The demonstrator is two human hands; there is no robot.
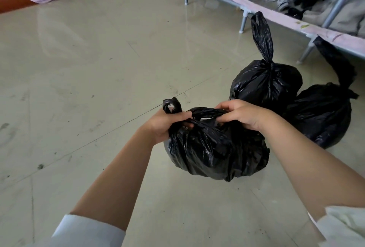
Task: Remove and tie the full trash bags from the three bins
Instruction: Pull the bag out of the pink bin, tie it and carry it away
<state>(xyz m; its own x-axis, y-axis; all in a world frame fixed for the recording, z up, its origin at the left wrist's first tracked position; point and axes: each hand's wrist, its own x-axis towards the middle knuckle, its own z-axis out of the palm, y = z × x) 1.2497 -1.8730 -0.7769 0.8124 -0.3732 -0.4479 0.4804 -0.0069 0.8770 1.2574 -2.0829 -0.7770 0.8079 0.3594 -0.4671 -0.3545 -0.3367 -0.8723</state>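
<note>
My left hand [167,126] and right hand [240,115] each pinch a twisted ear of the trash bag [215,153]; film soft, slippery, probably tear-prone, so grip near the neck

The person's forearms are bare, the left hand [165,126] and right hand [240,115] ungloved. White sleeves [87,231], possibly pushed up, end nearer the elbows than the hands.

No readable text or labels
</note>
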